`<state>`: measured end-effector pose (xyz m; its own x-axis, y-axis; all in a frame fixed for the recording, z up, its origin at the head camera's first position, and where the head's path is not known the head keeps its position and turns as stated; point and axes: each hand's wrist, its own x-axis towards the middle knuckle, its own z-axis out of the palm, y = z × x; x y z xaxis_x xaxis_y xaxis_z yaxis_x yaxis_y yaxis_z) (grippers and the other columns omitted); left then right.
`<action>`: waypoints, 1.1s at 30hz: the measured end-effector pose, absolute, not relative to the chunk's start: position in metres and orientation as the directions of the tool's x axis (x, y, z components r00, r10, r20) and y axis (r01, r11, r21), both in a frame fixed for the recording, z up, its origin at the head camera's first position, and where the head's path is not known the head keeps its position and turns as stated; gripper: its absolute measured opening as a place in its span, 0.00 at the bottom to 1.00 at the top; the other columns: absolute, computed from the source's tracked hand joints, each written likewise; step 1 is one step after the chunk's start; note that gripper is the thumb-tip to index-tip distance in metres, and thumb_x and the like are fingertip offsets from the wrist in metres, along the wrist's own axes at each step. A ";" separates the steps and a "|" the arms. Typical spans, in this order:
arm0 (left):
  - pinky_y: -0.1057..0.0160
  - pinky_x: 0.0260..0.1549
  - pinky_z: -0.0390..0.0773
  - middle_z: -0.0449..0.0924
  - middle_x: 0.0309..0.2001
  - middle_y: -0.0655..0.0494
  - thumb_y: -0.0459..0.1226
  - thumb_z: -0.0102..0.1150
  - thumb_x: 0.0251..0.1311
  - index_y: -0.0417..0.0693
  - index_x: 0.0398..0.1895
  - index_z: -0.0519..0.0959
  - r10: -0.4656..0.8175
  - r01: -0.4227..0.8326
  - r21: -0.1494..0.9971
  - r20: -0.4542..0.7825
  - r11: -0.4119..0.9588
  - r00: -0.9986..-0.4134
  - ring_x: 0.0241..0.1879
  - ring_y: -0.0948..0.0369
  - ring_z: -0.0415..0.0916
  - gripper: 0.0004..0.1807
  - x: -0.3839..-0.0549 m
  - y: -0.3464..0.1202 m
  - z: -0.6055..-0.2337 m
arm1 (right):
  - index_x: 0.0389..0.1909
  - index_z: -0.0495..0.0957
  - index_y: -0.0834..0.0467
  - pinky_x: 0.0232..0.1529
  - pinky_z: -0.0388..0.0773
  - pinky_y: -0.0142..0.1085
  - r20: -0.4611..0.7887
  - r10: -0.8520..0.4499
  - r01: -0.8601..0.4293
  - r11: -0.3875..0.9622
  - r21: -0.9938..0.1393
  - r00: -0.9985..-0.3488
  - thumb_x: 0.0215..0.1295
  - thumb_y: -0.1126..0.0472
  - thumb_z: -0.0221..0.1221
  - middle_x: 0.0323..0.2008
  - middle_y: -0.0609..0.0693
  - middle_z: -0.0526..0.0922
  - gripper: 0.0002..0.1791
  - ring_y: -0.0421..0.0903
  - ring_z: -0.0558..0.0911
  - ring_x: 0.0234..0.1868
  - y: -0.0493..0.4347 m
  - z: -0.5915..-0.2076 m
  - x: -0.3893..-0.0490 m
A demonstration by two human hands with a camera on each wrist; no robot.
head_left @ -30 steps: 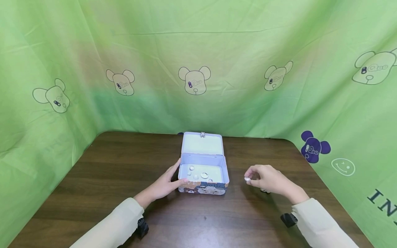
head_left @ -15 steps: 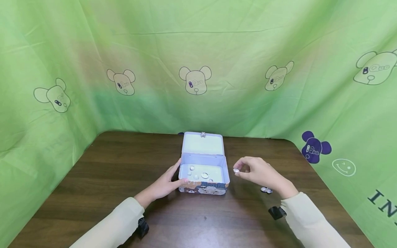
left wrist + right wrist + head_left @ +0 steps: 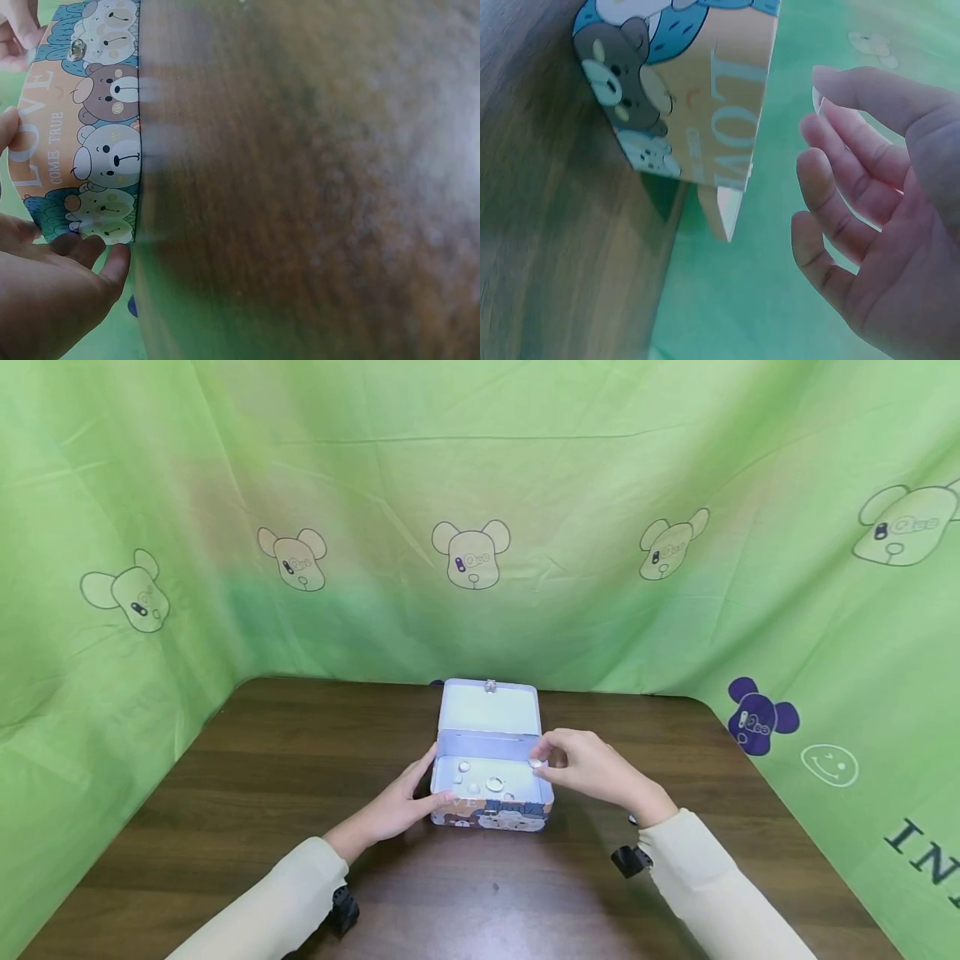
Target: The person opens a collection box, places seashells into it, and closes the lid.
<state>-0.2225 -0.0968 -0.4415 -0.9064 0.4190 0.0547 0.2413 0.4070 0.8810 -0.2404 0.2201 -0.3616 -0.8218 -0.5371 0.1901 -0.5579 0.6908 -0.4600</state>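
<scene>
An open, hinged tin box (image 3: 491, 820) stands on the table, its lid (image 3: 489, 706) tipped back. My left hand (image 3: 393, 808) holds the left end, thumb on the front rim and fingers along the side. Cartoon bears and lettering cover the tin's outside in both wrist views. Several small white pieces, including a round white piece (image 3: 494, 785), lie on the box floor. Between thumb and forefinger, my right hand (image 3: 600, 770) pinches another small round white piece (image 3: 536, 763) above the box's right rim. Only its thin pale edge (image 3: 817, 99) shows in the right wrist view.
Dark wood-patterned table (image 3: 300, 735) lies under everything. One small round piece (image 3: 632, 819) peeks out beside my right wrist, mostly hidden. A green printed cloth (image 3: 375, 627) hangs behind and at both sides of the table.
My right hand has moved left from the table to the box's right rim, carrying the pinched white piece. Two pieces on the table came into view, then became mostly covered. My left hand stays put.
</scene>
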 end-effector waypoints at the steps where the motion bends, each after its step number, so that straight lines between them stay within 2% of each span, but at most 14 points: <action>1: 0.37 0.68 0.49 0.41 0.80 0.46 0.46 0.61 0.70 0.54 0.82 0.41 0.417 0.239 0.880 0.052 0.410 -0.907 0.77 0.47 0.40 0.48 -0.222 -0.097 -0.442 | 0.41 0.83 0.54 0.31 0.75 0.34 0.190 -0.540 -0.560 0.689 -0.459 -0.820 0.63 0.59 0.68 0.33 0.39 0.80 0.07 0.41 0.77 0.29 0.218 -0.362 -0.241; 11: 0.36 0.68 0.49 0.41 0.80 0.48 0.48 0.61 0.70 0.57 0.82 0.40 0.420 0.234 0.884 0.047 0.406 -0.906 0.77 0.48 0.40 0.48 -0.223 -0.098 -0.443 | 0.40 0.84 0.53 0.31 0.75 0.35 0.184 -0.556 -0.570 0.676 -0.467 -0.810 0.62 0.59 0.69 0.34 0.41 0.82 0.07 0.41 0.77 0.30 0.198 -0.366 -0.251; 22: 0.37 0.69 0.49 0.41 0.80 0.47 0.46 0.60 0.70 0.54 0.82 0.41 0.419 0.232 0.882 0.044 0.410 -0.907 0.77 0.48 0.40 0.48 -0.223 -0.097 -0.442 | 0.39 0.84 0.55 0.34 0.76 0.35 0.182 -0.582 -0.596 0.675 -0.435 -0.792 0.61 0.61 0.69 0.34 0.41 0.82 0.07 0.37 0.76 0.30 0.187 -0.368 -0.260; 33: 0.37 0.68 0.49 0.42 0.80 0.48 0.48 0.61 0.69 0.55 0.82 0.41 0.414 0.231 0.881 0.044 0.414 -0.909 0.77 0.48 0.41 0.48 -0.223 -0.098 -0.442 | 0.44 0.84 0.59 0.33 0.75 0.35 0.197 -0.590 -0.612 0.671 -0.419 -0.783 0.61 0.60 0.70 0.37 0.48 0.83 0.12 0.38 0.75 0.29 0.187 -0.371 -0.261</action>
<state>-0.2225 -0.0977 -0.4420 -0.9091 0.4142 0.0439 0.2310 0.4136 0.8807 -0.2610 0.1869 -0.3708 -0.7828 -0.5902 0.1974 -0.6116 0.6708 -0.4195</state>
